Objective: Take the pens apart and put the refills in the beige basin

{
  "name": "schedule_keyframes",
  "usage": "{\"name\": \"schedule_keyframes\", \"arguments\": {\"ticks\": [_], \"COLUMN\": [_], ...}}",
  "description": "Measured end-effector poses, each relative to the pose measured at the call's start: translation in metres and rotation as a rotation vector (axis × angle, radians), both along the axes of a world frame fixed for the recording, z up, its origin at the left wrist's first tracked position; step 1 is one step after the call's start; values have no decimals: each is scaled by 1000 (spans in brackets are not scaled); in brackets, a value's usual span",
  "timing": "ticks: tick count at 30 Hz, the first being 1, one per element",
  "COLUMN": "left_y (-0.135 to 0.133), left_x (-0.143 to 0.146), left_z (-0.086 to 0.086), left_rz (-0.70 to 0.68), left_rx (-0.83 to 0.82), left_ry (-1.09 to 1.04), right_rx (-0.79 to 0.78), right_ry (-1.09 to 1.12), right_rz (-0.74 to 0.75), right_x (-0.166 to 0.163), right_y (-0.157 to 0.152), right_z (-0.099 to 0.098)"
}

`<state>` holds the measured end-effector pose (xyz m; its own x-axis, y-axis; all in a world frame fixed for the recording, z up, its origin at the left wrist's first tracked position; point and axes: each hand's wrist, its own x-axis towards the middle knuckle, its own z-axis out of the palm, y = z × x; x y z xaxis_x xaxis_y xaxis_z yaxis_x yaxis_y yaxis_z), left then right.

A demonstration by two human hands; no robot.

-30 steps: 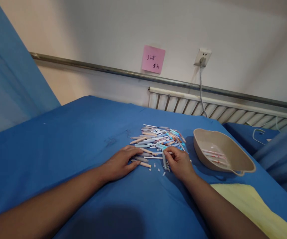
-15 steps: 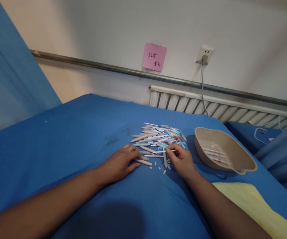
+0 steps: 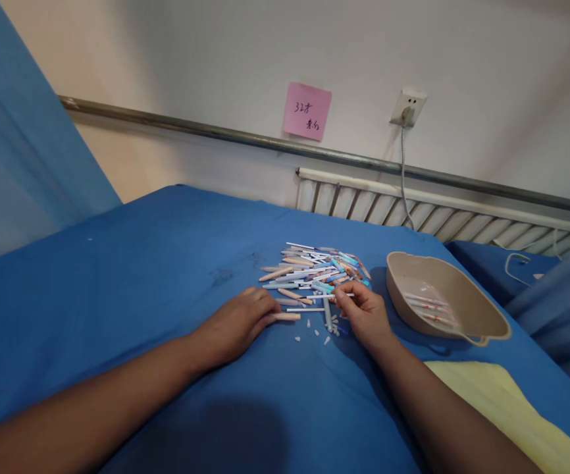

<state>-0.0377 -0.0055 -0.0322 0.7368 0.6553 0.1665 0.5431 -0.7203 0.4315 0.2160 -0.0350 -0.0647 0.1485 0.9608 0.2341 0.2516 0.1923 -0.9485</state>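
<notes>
My left hand (image 3: 240, 322) is closed on a peach pen barrel (image 3: 287, 316), whose end sticks out past the fingertips. Between thumb and fingers of my right hand (image 3: 364, 315) is a thin white pen refill (image 3: 320, 296) with a dark tip pointing left. Beyond both hands spreads a pile of pen parts (image 3: 314, 268): peach, grey and blue barrels mixed with white refills. A grey-green barrel (image 3: 327, 313) lies between the hands. Several small whitish tips (image 3: 316, 333) are scattered in front of it. Something dark blue (image 3: 343, 331) lies partly beside my right hand.
To the right stands a beige basin (image 3: 482, 309) holding a clear bag of white and red pens (image 3: 430, 308). A yellow cloth (image 3: 492, 395) lies nearer on the blue sheet (image 3: 166, 276). Behind are a radiator (image 3: 364, 197), a metal rail (image 3: 216, 135) and a plugged-in socket (image 3: 408, 107).
My right hand has shifted slightly right and up with the refill. The left fingers have drawn closer together on the peach barrel, which now lies more level. A dark blue thing shows beside my right hand.
</notes>
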Motion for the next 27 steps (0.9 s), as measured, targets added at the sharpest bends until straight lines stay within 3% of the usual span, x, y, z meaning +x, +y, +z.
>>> {"name": "schedule_keyframes", "arguments": {"ticks": [9,18,27], "left_y": [9,5,-5], "left_x": [-4,-1,2], "left_z": [-6,-5,3], "left_rz": [182,157,66], "left_rx": [-141,-157,-164], "left_ry": [-85,-88,-102], "right_rx": [9,30,79], "right_ry": [-4,-67,-286], "right_rz": [21,50,209], "right_x": [2,-2,-12], "right_y": [-2,-5,-16], "right_z": [0,0,5]}}
